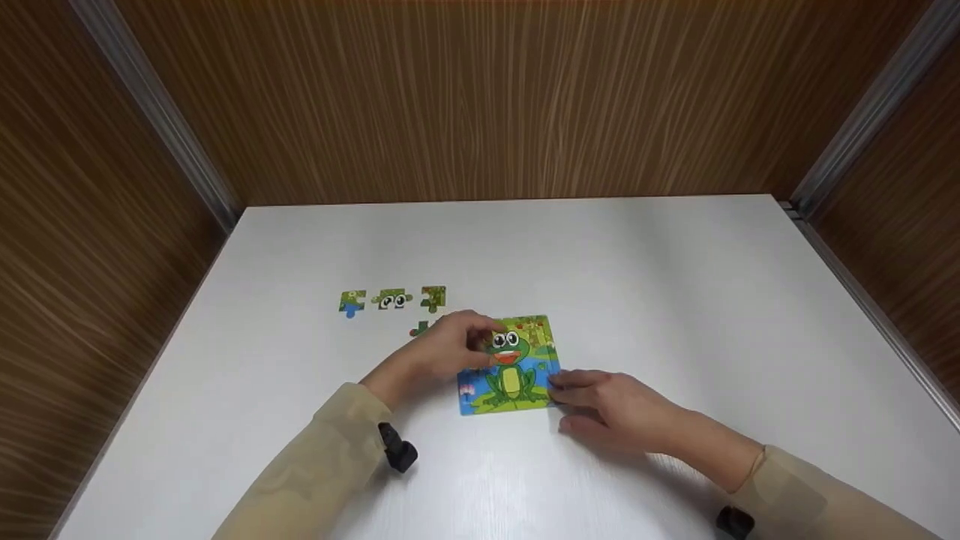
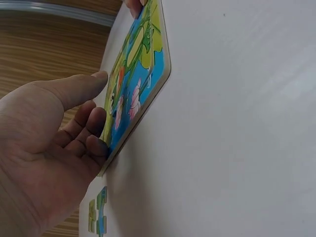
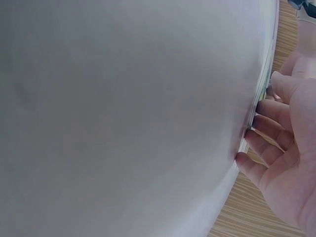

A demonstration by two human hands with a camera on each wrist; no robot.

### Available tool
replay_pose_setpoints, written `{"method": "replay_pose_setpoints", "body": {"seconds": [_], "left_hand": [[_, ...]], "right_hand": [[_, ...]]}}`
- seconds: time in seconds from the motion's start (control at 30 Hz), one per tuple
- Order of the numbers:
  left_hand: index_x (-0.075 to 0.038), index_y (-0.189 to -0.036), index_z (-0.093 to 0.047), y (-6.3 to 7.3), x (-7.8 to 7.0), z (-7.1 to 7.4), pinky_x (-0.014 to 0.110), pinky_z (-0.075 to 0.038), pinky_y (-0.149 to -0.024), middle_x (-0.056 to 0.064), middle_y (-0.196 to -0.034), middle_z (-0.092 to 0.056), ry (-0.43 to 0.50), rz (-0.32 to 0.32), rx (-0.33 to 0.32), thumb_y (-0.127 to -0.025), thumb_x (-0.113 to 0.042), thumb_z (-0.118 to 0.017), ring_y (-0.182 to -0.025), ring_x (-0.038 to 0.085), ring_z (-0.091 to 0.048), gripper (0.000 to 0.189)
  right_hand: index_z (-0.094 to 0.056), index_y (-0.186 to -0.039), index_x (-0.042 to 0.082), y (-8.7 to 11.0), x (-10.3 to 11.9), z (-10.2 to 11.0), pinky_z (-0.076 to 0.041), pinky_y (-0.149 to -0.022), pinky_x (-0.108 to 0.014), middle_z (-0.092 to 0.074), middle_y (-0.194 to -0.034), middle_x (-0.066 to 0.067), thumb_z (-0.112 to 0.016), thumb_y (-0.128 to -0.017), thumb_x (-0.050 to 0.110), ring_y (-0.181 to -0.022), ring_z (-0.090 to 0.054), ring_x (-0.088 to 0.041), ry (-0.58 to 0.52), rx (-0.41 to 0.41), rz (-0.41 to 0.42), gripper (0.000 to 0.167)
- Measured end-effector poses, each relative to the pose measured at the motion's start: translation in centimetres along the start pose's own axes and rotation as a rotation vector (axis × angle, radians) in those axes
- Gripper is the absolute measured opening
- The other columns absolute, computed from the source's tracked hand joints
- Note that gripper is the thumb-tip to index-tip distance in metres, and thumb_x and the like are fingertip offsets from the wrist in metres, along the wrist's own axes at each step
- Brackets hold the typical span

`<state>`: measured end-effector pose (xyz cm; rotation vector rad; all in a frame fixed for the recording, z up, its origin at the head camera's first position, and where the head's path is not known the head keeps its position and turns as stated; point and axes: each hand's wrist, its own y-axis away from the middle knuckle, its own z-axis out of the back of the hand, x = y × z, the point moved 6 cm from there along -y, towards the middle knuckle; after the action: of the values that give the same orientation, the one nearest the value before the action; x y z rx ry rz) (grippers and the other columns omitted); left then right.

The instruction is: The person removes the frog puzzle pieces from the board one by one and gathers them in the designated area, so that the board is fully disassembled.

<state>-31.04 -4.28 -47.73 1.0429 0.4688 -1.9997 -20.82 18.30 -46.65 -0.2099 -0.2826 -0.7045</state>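
A square frog jigsaw puzzle (image 1: 511, 375) lies flat on the white table, its picture showing a green frog on a lily pad. Over its upper left part is my left hand (image 1: 454, 345), thumb and fingers apart. In the left wrist view, the fingers of that hand (image 2: 54, 133) are bent at the puzzle's edge (image 2: 140, 108), with no piece visible between them and the thumb. At the lower right edge, my right hand (image 1: 619, 409) touches the puzzle with its fingertips. The right wrist view shows those fingers (image 3: 269, 148) loosely spread along the edge.
Loose puzzle pieces lie beyond the left hand: a green and blue one (image 1: 352, 301), one with eyes (image 1: 392, 299) and a green one (image 1: 433, 298). Another piece (image 1: 420, 328) is partly hidden by that hand. A wood-grain panel (image 1: 510, 105) stands behind the table.
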Motion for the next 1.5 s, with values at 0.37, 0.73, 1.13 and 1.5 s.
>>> {"method": "replay_pose_setpoints", "body": {"seconds": [0.37, 0.73, 1.13, 1.5], "left_hand": [[-0.014, -0.141, -0.070, 0.0, 0.6, -0.3, 0.035, -0.049, -0.086, 0.003, -0.111, -0.063, -0.034, 0.016, 0.025, -0.096, -0.011, -0.080, -0.095, 0.018, -0.055, 0.046], [-0.020, -0.147, -0.065, -0.2, 0.3, -0.5, 0.035, -0.045, -0.086, 0.002, -0.111, -0.058, -0.110, 0.050, 0.089, -0.097, -0.014, -0.076, -0.097, 0.021, -0.051, 0.051], [-0.024, -0.147, -0.065, 0.0, 0.3, -0.5, 0.039, -0.045, -0.094, -0.001, -0.118, -0.058, -0.165, 0.057, 0.104, -0.098, -0.018, -0.073, -0.104, 0.022, -0.052, 0.050], [-0.019, -0.149, -0.064, -0.1, 0.2, -0.4, 0.039, -0.045, -0.098, 0.001, -0.123, -0.058, -0.146, 0.062, 0.121, -0.099, -0.017, -0.074, -0.107, 0.021, -0.052, 0.052]], "right_hand": [[-0.071, -0.136, 0.001, -0.3, 0.3, 0.1, -0.052, -0.106, -0.047, -0.065, -0.144, -0.014, -0.075, -0.102, 0.028, -0.134, -0.061, -0.031, 0.041, 0.010, 0.017, 0.044], [-0.072, -0.136, 0.005, -0.9, 0.9, 0.5, -0.055, -0.100, -0.047, -0.060, -0.147, -0.015, -0.073, -0.103, 0.032, -0.132, -0.061, -0.031, 0.087, -0.012, 0.007, 0.042], [-0.070, -0.137, 0.002, -2.7, 1.4, 0.3, -0.053, -0.105, -0.047, -0.062, -0.144, -0.015, -0.072, -0.103, 0.032, -0.133, -0.060, -0.033, 0.094, 0.015, 0.051, 0.045], [-0.070, -0.139, 0.003, -3.2, 0.9, -0.3, -0.052, -0.106, -0.045, -0.063, -0.142, -0.011, -0.072, -0.103, 0.028, -0.131, -0.059, -0.029, 0.097, 0.028, 0.080, 0.044]]}}
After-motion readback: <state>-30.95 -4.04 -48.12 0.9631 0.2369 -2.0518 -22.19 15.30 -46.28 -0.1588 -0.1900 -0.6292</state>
